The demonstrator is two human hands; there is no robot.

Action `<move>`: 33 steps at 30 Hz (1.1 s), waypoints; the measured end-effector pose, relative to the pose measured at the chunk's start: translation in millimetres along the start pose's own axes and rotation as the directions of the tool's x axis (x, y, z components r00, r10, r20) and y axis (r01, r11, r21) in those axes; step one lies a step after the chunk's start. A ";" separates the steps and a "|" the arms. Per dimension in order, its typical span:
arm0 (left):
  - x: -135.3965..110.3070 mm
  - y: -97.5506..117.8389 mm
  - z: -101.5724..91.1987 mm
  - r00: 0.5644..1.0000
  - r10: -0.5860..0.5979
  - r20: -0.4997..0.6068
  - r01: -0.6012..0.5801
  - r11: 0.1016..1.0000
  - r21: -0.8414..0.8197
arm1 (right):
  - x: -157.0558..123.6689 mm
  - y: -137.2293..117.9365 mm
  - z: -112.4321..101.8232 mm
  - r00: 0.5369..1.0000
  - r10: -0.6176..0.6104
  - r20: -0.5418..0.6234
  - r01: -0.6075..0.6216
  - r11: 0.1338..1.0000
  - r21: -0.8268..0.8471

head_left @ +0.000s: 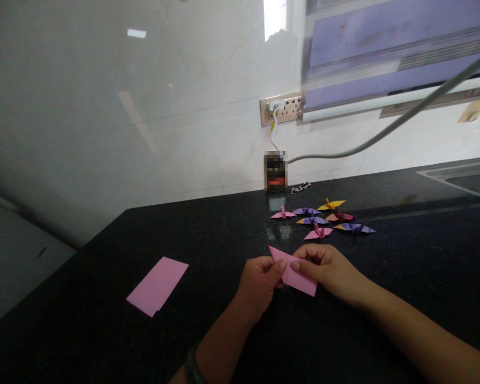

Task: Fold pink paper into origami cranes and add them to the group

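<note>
Between my two hands is a folded piece of pink origami paper [298,281], held above the black countertop with a pointed corner at its upper left. My left hand [258,285] pinches its left part, thumb on top and fingers behind. From the other side my right hand [328,269] grips the upper right part, its thumb lying on the paper. Some of the fingers are hidden behind the paper. Farther off lie several folded paper cranes, among them a pink crane [319,232], a yellow crane [332,205] and a purple crane [356,229].
To the left lies a pink paper rectangle [158,286] on the black countertop [84,314]. A blurred-out dark box [276,173] stands against the wall, a beaded string [301,188] beside it. A grey cable [368,144] runs rightward; above is a wall socket [290,106].
</note>
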State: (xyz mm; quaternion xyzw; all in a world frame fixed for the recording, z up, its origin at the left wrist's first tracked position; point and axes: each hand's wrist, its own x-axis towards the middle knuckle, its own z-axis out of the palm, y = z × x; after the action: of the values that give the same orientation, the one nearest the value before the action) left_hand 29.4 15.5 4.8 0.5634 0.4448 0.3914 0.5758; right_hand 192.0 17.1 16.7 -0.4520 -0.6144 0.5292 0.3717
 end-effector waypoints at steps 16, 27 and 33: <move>-0.8 2.9 0.9 1.000 0.028 -0.004 -0.028 0.998 0.048 | -1.2 -4.0 3.2 0.999 0.029 0.025 -0.029 0.999 0.032; 0.6 -3.7 1.8 0.999 0.047 -0.009 -0.047 0.998 0.047 | 1.0 0.9 4.3 0.998 -0.018 -0.057 0.014 0.997 -0.070; 1.3 -6.2 1.4 0.997 0.016 -0.075 -0.015 1.000 0.016 | -1.1 0.0 9.2 0.995 -0.045 -0.084 0.038 0.995 -0.088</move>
State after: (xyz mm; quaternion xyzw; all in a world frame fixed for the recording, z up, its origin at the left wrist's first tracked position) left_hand 30.8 16.0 -1.6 0.5560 0.4649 0.4135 0.5512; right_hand 183.8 13.2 15.3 -0.4771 -0.6295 0.4743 0.3888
